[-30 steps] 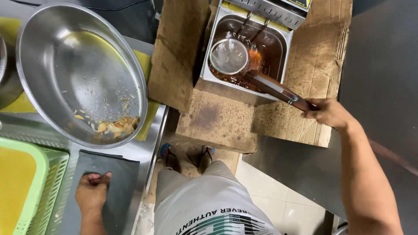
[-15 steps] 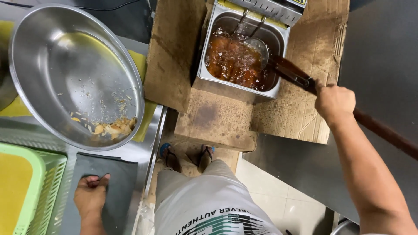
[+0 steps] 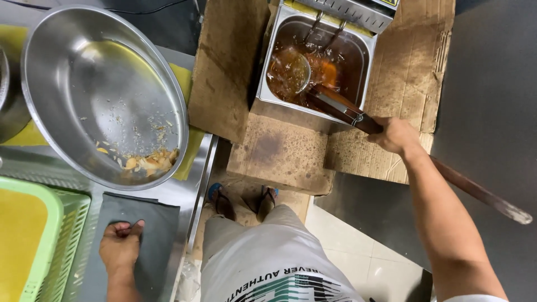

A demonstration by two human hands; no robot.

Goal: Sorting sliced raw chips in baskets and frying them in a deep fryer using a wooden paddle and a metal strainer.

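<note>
A person stands between a steel table [image 3: 184,193] and a deep fryer [image 3: 316,61], seen from above. The right hand [image 3: 396,134] is wrapped around the long wooden handle of a skimmer [image 3: 341,109], fingers closed tight on the shaft near its metal collar; the far end of the handle runs back past the forearm toward the lower right. The skimmer's round mesh head sits down in the fryer's dark, bubbling oil, on the left side of the tank, beside an orange-brown piece of food that cannot be made out clearly. The fryer rests on flattened, oil-stained cardboard [image 3: 279,151], which also stands up along its left and right sides.

The left hand [image 3: 120,246] lies on a dark grey cloth [image 3: 151,223] spread on the table, fingers curled loosely inward and holding nothing. Just above the cloth sits a large, tilted steel bowl [image 3: 67,61], with a small heap of pale fried scraps and crumbs gathered at its lower edge. A yellow mat [image 3: 187,84] shows beneath the bowl's right rim. At the lower left corner stands a green plastic basket [image 3: 59,240] with a yellow lining.

Below, the person's feet in sandals [image 3: 219,196] rest on the cardboard in front of the fryer, and a light-coloured shirt [image 3: 268,263] with printed lettering fills the bottom centre.
</note>
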